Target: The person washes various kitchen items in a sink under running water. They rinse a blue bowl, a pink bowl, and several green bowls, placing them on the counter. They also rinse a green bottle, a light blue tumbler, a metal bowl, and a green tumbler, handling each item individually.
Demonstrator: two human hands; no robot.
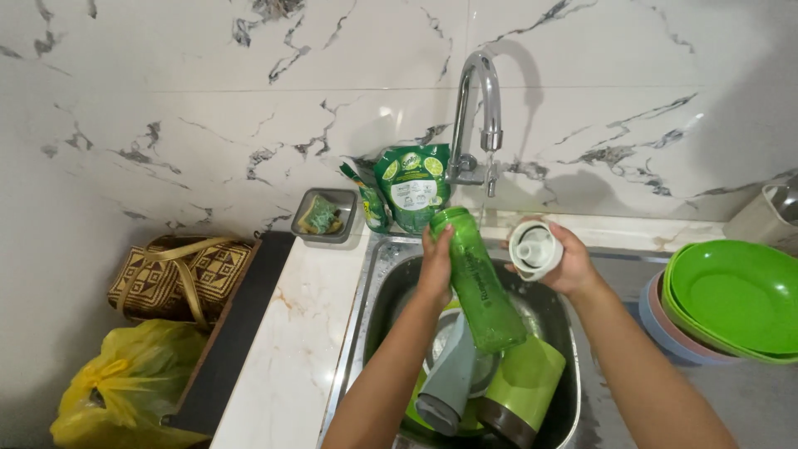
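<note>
Bottle [480, 283]: translucent green plastic, tilted over the sink [378, 278], its closed end up toward the wall and its other end slanting down into the basin. Left hand [436, 266]: wrapped around the bottle's upper part from the left side, fingers closed on it. Right hand [565, 262]: closed around a white lid [534, 249], held just right of the bottle's top, the lid's hollow underside turned toward the viewer. Hands stand near each other, bottle between them; bottle and lid do not touch.

Tap [480, 116]: chrome, curved, on the marble wall, its spout above the gap between bottle and lid, a thin stream of water coming down.

Sink contents, under the bottle: a grey tumbler [449, 378] and a green tumbler [525, 387] with a dark base, both leaning, over a round plate and something green; the forearms hide part of the basin.

Behind the sink: green soap pouch [413, 185] against the wall, beside it a small metal tray [326, 216] with a worn sponge.

Right of sink: stacked plastic bowls [736, 299], green on top.

Left, off the counter: woven bag [179, 274], yellow plastic bag [125, 382] beneath it.
</note>
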